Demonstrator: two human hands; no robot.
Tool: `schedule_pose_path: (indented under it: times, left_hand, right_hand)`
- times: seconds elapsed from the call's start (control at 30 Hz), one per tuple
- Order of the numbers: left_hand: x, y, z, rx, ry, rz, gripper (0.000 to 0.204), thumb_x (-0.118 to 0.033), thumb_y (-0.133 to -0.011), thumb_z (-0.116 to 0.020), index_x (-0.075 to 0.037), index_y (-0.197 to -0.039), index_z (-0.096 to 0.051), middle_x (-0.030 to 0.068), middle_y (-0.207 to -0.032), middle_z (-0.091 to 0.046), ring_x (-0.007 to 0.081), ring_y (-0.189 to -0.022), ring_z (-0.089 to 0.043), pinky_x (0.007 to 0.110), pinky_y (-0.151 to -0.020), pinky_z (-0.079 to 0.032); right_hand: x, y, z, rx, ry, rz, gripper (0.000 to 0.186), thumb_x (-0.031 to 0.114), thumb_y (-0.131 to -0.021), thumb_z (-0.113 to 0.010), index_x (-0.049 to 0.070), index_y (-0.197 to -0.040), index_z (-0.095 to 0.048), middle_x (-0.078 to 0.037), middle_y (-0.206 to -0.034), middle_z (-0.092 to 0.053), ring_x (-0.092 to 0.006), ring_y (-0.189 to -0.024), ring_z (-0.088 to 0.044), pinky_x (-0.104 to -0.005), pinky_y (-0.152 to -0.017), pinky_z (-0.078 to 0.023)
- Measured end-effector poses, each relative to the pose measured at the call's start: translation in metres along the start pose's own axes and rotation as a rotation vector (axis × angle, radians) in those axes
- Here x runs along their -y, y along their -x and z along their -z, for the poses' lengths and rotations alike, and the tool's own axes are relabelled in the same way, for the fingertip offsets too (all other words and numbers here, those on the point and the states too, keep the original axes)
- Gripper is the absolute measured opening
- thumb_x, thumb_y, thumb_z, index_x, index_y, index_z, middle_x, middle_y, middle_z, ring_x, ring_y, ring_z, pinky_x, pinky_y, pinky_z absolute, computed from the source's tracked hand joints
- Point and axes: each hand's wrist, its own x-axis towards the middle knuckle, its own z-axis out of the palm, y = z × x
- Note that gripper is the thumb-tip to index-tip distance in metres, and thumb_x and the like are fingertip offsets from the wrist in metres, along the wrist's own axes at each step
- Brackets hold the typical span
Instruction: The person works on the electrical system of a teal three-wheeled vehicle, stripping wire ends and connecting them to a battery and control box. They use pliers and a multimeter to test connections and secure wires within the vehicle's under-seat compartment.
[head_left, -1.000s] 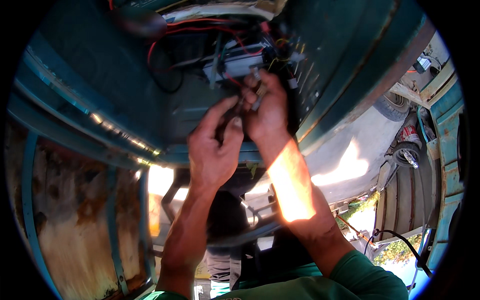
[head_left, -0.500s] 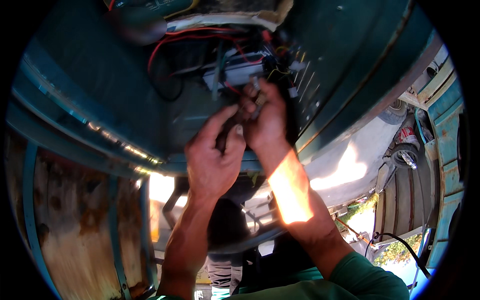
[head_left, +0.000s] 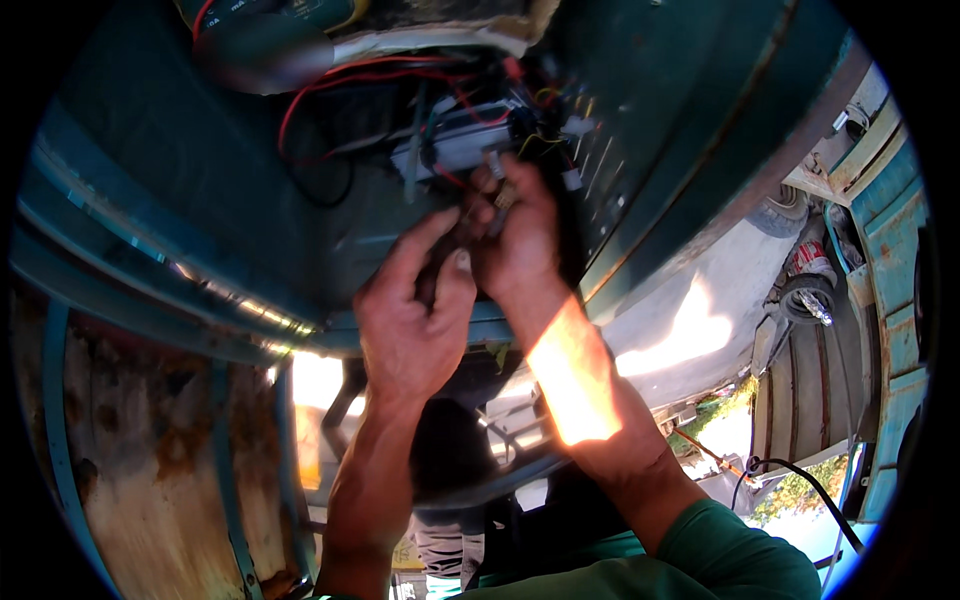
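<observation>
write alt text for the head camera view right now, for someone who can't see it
A person's right hand holds a small pale piece, too blurred to identify, inside a teal metal compartment, with the left hand close beside it. Beyond them are a silver box and red wires; a rust-stained panel shows at lower left.

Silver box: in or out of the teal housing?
In. The silver box sits inside the teal housing, between its side walls, beyond the right hand. Fixed or loose: cannot tell.
</observation>
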Motion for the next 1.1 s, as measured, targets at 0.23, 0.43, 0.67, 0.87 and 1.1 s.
schedule_pose_path:
  times: [0.23, 0.43, 0.67, 0.87, 1.1]
  left_hand:
    - [-0.003, -0.001, -0.005, -0.017, 0.040, -0.026, 0.029, -0.004, -0.088, -0.061, 0.002, -0.116, -0.064, -0.0007, -0.074, -0.063, 0.0020, -0.061, -0.042, 0.019, -0.056, -0.040]
    - [-0.003, -0.003, -0.004, 0.016, 0.026, 0.003, 0.029, -0.004, -0.087, -0.061, 0.002, -0.115, -0.064, -0.0006, -0.074, -0.062, 0.0019, -0.061, -0.041, 0.019, -0.056, -0.040]
    - [-0.005, -0.004, -0.004, 0.010, -0.031, -0.013, 0.029, -0.004, -0.087, -0.061, 0.001, -0.116, -0.064, 0.0019, -0.079, -0.066, 0.0027, -0.062, -0.043, 0.020, -0.058, -0.042]
    - [-0.009, -0.005, -0.004, 0.009, -0.070, -0.026, 0.030, -0.004, -0.087, -0.061, 0.002, -0.116, -0.064, 0.0063, -0.089, -0.072, 0.0030, -0.065, -0.049, 0.021, -0.061, -0.046]
    - [-0.012, -0.005, -0.002, 0.020, -0.107, -0.023, 0.030, -0.004, -0.087, -0.060, 0.002, -0.116, -0.064, 0.0079, -0.091, -0.073, 0.0038, -0.067, -0.052, 0.021, -0.063, -0.047]
  right_hand:
    - [-0.002, -0.003, 0.001, -0.009, -0.046, -0.008, 0.016, 0.031, -0.091, -0.057, 0.015, -0.092, -0.055, 0.003, -0.072, -0.052, -0.0094, -0.052, -0.043, -0.0232, -0.044, -0.033]
    - [0.012, 0.007, -0.020, -0.105, -0.144, -0.079, 0.017, 0.031, -0.091, -0.057, 0.014, -0.094, -0.055, 0.003, -0.073, -0.052, -0.0094, -0.052, -0.043, -0.0233, -0.044, -0.033]
    - [0.017, 0.010, -0.026, -0.115, -0.168, -0.105, 0.017, 0.030, -0.092, -0.056, 0.013, -0.095, -0.055, 0.003, -0.073, -0.052, -0.0093, -0.052, -0.042, -0.0233, -0.045, -0.032]
    - [0.004, 0.001, -0.010, -0.055, -0.033, -0.016, 0.017, 0.029, -0.092, -0.056, 0.012, -0.095, -0.055, 0.003, -0.073, -0.051, -0.0095, -0.052, -0.042, -0.0242, -0.045, -0.032]
    - [0.019, 0.014, -0.035, -0.169, -0.264, -0.186, 0.017, 0.029, -0.092, -0.056, 0.012, -0.095, -0.055, 0.002, -0.073, -0.051, -0.0099, -0.053, -0.042, -0.0249, -0.045, -0.032]
